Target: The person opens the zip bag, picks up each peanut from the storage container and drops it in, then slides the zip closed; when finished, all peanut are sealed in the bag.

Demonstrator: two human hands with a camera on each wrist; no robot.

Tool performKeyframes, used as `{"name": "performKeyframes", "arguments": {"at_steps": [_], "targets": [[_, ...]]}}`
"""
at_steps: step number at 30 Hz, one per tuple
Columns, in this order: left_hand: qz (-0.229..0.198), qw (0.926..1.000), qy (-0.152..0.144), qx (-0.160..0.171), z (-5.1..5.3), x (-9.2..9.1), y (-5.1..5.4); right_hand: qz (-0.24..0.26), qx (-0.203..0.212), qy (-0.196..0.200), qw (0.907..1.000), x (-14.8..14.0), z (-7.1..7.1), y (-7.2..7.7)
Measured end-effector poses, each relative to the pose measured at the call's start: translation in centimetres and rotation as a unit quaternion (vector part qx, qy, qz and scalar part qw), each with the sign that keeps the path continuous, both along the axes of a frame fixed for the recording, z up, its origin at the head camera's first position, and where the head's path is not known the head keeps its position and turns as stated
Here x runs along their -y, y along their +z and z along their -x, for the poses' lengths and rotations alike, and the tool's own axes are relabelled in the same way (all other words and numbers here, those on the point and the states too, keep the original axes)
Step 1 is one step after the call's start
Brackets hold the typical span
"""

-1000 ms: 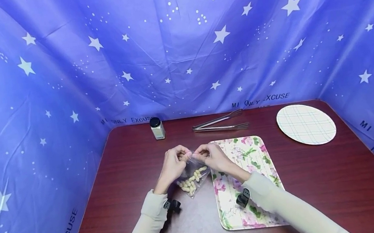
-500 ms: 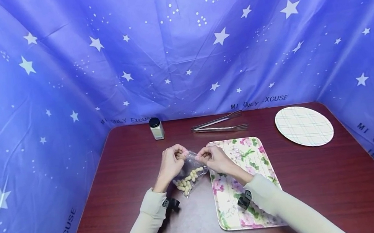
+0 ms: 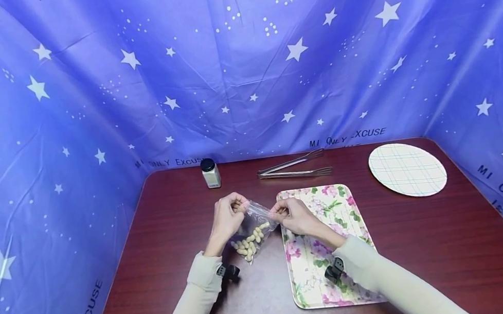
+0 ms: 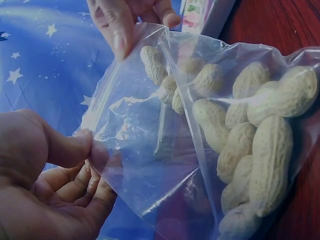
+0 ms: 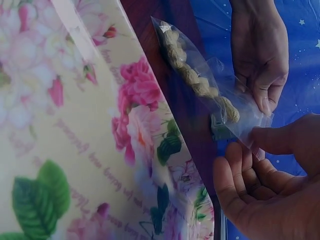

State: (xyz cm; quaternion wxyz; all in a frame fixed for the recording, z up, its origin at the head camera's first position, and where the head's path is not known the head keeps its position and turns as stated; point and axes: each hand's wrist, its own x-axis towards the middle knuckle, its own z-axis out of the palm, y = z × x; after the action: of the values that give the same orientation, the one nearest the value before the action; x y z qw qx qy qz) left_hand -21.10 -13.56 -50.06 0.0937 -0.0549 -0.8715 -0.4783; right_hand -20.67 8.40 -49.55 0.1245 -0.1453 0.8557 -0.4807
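Note:
A clear zip bag (image 3: 259, 217) hangs between my two hands, just left of the floral tray. Unshelled peanuts (image 4: 240, 145) lie in its lower part. My left hand (image 3: 229, 216) pinches one top corner between thumb and fingers. At the opposite top corner, my right hand (image 3: 296, 216) pinches the edge the same way. The bag's top strip is stretched straight between them and looks closed, though the frames do not settle that. In the right wrist view the bag (image 5: 200, 75) is seen edge-on, with both hands at its top.
The floral tray (image 3: 327, 252) lies under my right forearm. Behind the hands are a black-capped shaker jar (image 3: 210, 174) and metal tongs (image 3: 292, 169). A checked oval plate (image 3: 408, 170) sits at the back right of the dark red table (image 3: 434, 250). A starry blue curtain (image 3: 242, 75) encloses the table.
My hands have moved apart from nearly touching, the right one to the right. The bag's top edge is now spread out between them. The peanuts have shifted slightly left with the bag.

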Motion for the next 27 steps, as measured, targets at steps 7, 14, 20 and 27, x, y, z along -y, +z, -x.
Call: {"name": "performKeyframes", "arguments": {"at_steps": [7,14,20,27], "targets": [[-0.001,1.0000,0.001,-0.005,0.2,0.1,-0.3,-0.026,0.001,-0.011,0.9996,-0.4,-0.5,-0.1],[-0.001,1.0000,0.003,-0.004,0.3,0.1,-0.5,-0.020,0.005,-0.009,0.9997,-0.8,-1.1,-0.2],[-0.004,1.0000,-0.007,0.006,0.5,0.4,-0.6,-0.022,-0.004,-0.019,0.9996,-0.8,-1.1,-0.4],[-0.012,0.9994,-0.009,0.033,0.8,1.3,-1.2,0.046,0.027,-0.019,0.9984,-0.3,-0.7,-0.4]]}}
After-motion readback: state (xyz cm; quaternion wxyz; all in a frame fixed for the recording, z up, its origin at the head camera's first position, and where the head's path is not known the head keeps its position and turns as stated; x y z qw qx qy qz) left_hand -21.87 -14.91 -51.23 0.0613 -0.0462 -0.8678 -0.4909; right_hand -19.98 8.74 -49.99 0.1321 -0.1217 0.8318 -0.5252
